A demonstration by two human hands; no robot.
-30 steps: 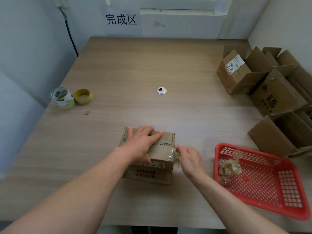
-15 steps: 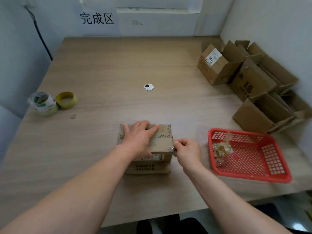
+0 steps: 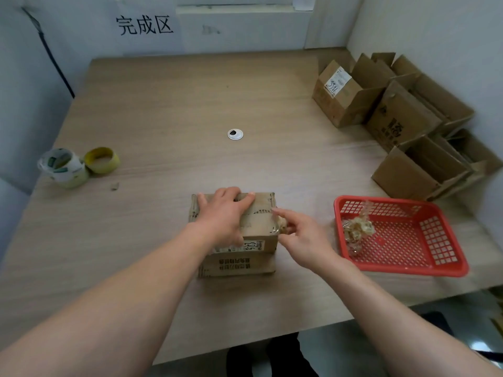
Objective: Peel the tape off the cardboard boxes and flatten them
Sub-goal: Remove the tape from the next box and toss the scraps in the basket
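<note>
A wood-grain table (image 3: 168, 110) carries a taped cardboard box (image 3: 239, 263) toward the front, a red basket (image 3: 402, 269) to its right, open boxes (image 3: 402, 121) in the far right corner, two tape rolls (image 3: 64, 170) (touching) at the left edge, and a white grommet (image 3: 235, 134) mid-table.

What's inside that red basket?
A crumpled wad of peeled tape lies at the left end of the red basket; the rest is bare mesh. Beneath the wad is hidden.
</note>
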